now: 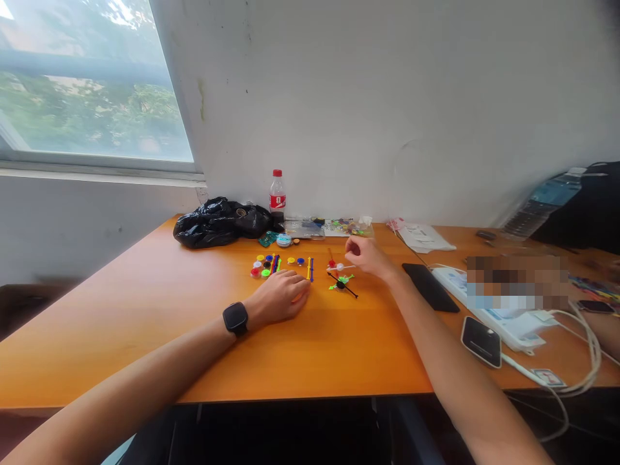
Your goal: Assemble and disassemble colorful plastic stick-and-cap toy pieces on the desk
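My left hand [282, 295], with a black watch [236, 318] on its wrist, lies palm down on the table, fingers loosely extended. Just beyond it are small coloured discs [266, 273] and several thin arrow pieces, with yellow and blue arrows [310, 269] beside its fingertips. My right hand [371, 257] hovers to the right, thumb and fingers curled together. What it pinches, if anything, cannot be made out. Close by its fingers are a white arrow spinner [340, 267] and a red disc [332, 264]. A black arrow [349, 291] crosses a green one nearer me.
Along the wall are a black plastic bag [213, 223], a cola bottle [277, 200] and a clear bag of coloured pieces [349, 227]. To the right are a black phone [430, 287], a white power strip [477, 307], cables, another phone [481, 341] and another person's arm [603, 326].
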Tool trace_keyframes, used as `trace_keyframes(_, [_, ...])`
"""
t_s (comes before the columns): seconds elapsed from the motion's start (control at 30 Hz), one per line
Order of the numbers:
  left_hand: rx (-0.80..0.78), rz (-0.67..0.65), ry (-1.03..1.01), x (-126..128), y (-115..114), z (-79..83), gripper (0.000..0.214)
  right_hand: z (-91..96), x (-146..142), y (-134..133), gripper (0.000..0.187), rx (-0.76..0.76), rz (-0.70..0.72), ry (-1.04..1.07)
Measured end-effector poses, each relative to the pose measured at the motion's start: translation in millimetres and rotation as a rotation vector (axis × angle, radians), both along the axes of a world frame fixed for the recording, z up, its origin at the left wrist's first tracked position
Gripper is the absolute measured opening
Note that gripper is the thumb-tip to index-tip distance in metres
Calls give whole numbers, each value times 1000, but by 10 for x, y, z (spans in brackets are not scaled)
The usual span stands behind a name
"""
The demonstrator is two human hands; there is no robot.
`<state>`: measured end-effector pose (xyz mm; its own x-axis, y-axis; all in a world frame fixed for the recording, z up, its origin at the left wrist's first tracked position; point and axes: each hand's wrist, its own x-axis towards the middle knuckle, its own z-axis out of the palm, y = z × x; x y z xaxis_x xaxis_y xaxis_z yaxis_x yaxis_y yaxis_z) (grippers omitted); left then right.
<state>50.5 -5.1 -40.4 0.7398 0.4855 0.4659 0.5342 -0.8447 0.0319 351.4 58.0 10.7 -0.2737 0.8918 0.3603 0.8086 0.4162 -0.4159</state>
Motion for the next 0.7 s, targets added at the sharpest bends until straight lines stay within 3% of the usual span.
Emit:
trace_keyframes(0.17, [2, -6, -17, -4, -5, -12, 18, -55, -95, -26, 13, 31, 99, -108])
trace_keyframes(0.37, [11, 7, 20, -11, 7, -36, 20, -119, -76, -46, 23, -276, 267, -129])
trace_keyframes(0.53, [14, 15, 32, -13, 8, -25, 22, -165, -25, -11, 16, -328, 206, -171])
trace_keyframes(0.7, [18, 1, 19, -17, 11, -28, 21, -123, -11, -23, 3, -249, 126, -244])
